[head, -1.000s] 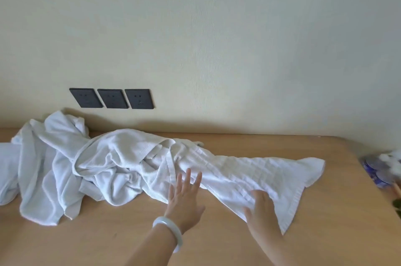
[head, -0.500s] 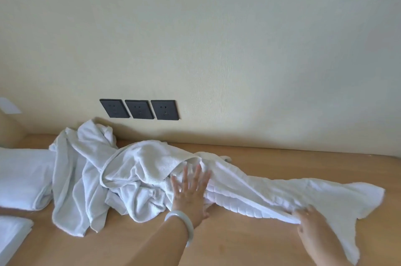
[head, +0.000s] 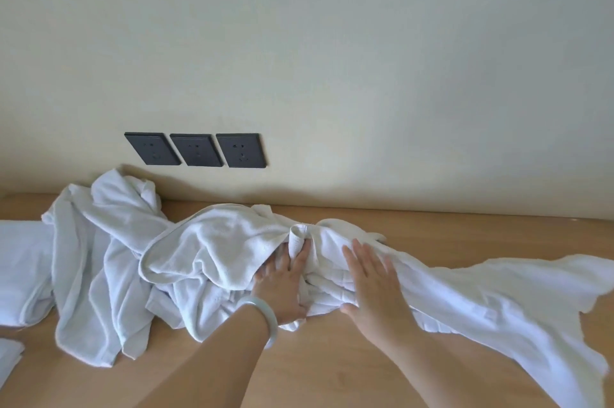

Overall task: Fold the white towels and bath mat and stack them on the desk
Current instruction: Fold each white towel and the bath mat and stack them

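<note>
My two bare hands rest on a heap of white linen on a wooden desk [head: 332, 374]. My left hand [head: 282, 281], with a pale bangle [head: 265, 316] at the wrist, reaches into the middle of the heap. Its fingers lie fairly straight, but their tips are hidden under a fold and a small rolled edge of cloth stands up between them, so I cannot tell whether they pinch anything. My right hand [head: 372, 278] lies just beside it, palm down with straight, spread fingers, pressing flat and gripping nothing.

Under my right palm is a ribbed white cloth [head: 481, 301], probably the bath mat. It trails away from my fingertips to the right, toward the desk's edge. Left of my left fingers sits a crumpled towel [head: 226, 248], and beyond it a thinner towel [head: 93, 258] sprawls out. A folded towel [head: 16, 268] lies farther left.

All of it looks soft, limp and light. It should slide easily on the wood and will not keep a shape unless it is smoothed down. The ribbed cloth seems thicker. I judge its hemmed corners and long edges to be the best places to take hold.
</note>
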A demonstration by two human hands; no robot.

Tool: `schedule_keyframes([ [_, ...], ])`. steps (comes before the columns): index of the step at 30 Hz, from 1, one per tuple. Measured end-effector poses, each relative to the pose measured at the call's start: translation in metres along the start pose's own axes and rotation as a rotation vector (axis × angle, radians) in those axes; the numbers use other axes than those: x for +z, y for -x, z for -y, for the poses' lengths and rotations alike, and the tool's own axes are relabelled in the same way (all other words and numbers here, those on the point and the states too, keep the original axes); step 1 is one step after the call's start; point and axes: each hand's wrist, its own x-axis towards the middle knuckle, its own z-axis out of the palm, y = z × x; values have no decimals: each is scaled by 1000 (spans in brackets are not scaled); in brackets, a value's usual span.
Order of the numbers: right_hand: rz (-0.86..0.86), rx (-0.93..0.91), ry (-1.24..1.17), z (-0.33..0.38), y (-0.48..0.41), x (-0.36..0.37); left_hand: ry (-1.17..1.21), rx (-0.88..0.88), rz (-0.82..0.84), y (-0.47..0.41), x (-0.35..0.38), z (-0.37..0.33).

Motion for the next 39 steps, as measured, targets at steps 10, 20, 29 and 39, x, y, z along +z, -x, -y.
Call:
schedule_keyframes([
  [10, -462, 157, -113, -40, -40, -77, -133, -450, 13, -18, -13, 155],
  [20, 121, 197, -595, -28, 89, -21, 423, -94, -67, 6, -56, 0],
  [29, -296, 1561, -1805, -70, 151, -56, 1424, -661, 151, 27, 0, -58],
  [39, -344, 1345, -2489, -61, 125, -56, 2291, -720, 136, 89, -74, -75],
])
